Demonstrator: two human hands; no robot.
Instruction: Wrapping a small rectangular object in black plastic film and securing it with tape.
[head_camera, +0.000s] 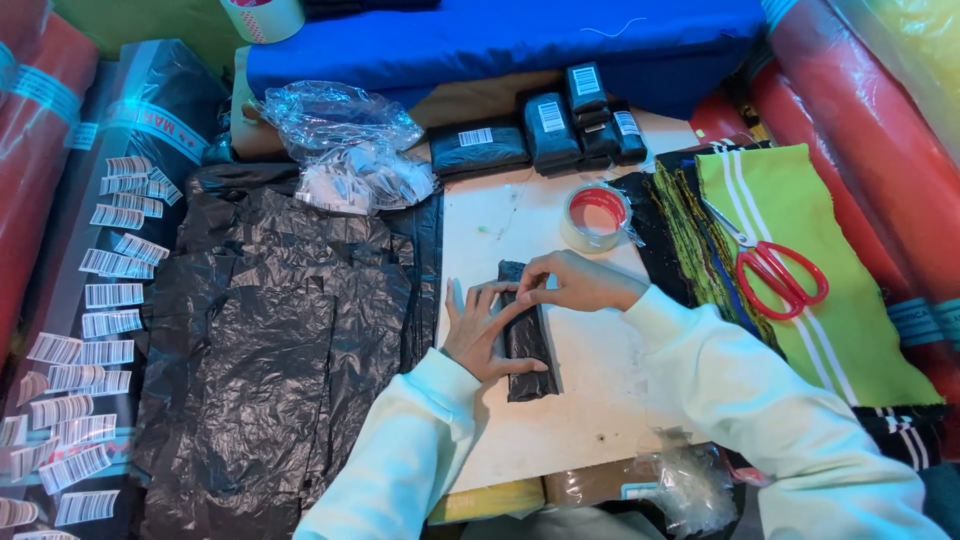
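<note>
Glossy, crinkled black plastic wraps the parcel (526, 340); the scissors (770, 268) show shiny metal blades, red plastic handles.

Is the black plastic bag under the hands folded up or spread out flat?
Folded: the black plastic bag is a narrow wrapped bundle, pressed by the left hand and right hand.

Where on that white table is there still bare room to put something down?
Bare white table lies right of the black packet, up to the green cloth, and below the tape roll. Another patch sits above the left hand. The black bags crowd the left.
</note>
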